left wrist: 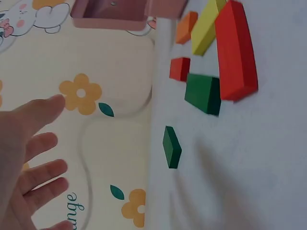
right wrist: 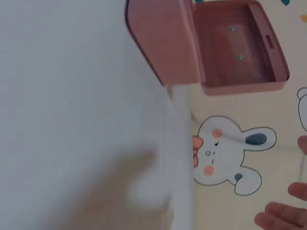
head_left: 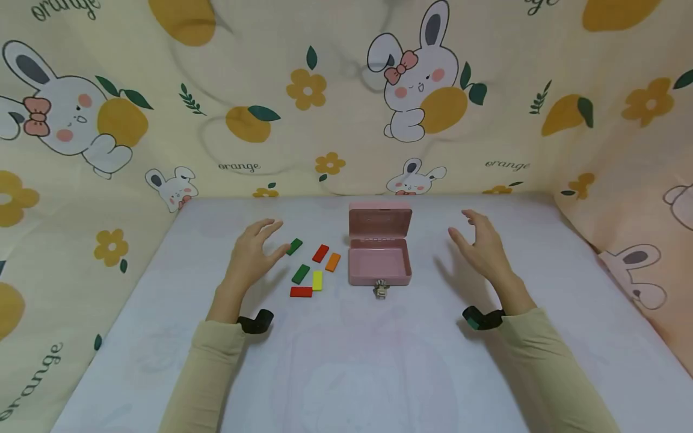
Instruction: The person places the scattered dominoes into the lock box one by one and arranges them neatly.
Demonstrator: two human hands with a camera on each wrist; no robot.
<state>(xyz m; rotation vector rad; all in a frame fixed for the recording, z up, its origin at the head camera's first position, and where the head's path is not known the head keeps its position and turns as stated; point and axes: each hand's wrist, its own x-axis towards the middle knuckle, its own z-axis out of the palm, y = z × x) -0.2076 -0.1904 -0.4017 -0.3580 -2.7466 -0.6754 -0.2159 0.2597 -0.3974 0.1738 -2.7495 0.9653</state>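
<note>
A small pink metal box (head_left: 380, 282) stands with its lid (head_left: 380, 224) raised and a metal latch (head_left: 381, 290) on its front. To its left lie several flat coloured blocks: a green block (head_left: 301, 274), a red block (head_left: 301, 291), a yellow block (head_left: 317, 280) and an orange block (head_left: 332, 262) among them. My left hand (head_left: 253, 255) hovers left of the blocks, thumb and fingers apart, holding nothing; its thumb appears close to the far green block (head_left: 294, 246). Right of the box, my right hand (head_left: 483, 246) is raised with spread, relaxed fingers and holds nothing.
The white table (head_left: 346, 373) stretches out in front of the box. Behind it and along both sides hangs a cream cloth (head_left: 346, 120) printed with rabbits and oranges. Dark wrist cameras (head_left: 257, 322) sit at both sleeve cuffs.
</note>
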